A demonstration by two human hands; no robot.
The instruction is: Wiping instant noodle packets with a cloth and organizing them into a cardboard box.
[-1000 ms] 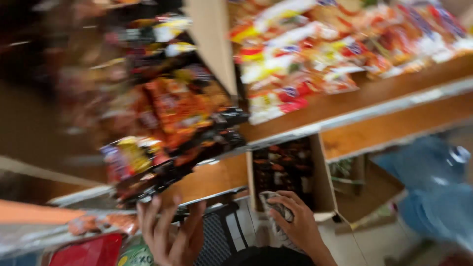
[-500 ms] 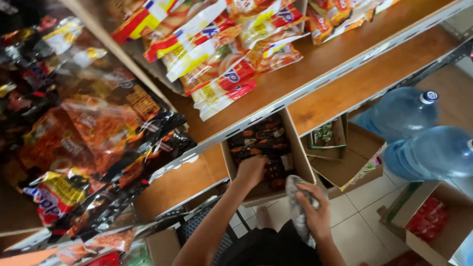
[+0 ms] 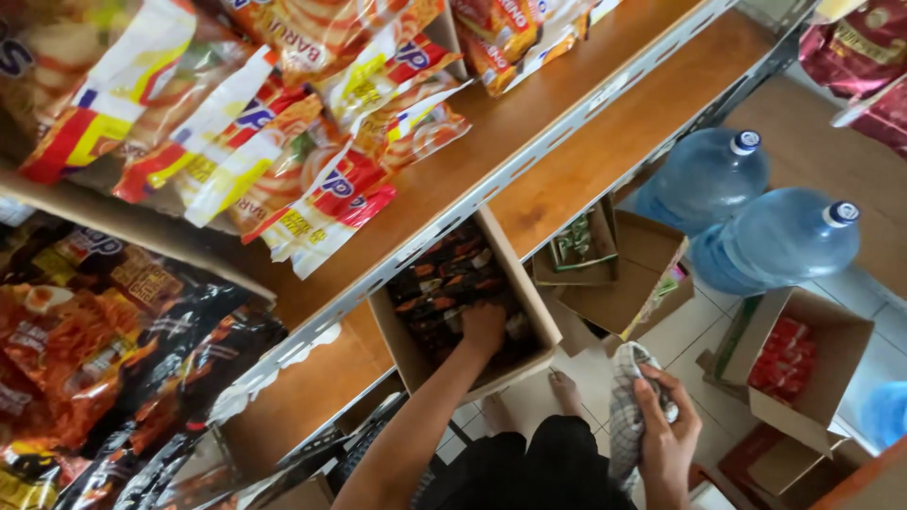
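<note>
Here your left hand [image 3: 483,328] is down in the box [image 3: 510,260] under the shelf [image 3: 567,123], its grip on the dark packets [image 3: 439,288] hidden — your right hand [image 3: 666,430], beside the box, clutches a checked cloth [image 3: 625,406], keeping it clear.

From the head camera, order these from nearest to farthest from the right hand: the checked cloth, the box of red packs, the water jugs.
1. Checked cloth, held in the right hand.
2. Box of red packs, on the floor to its right.
3. Water jugs, up beyond the box.
</note>
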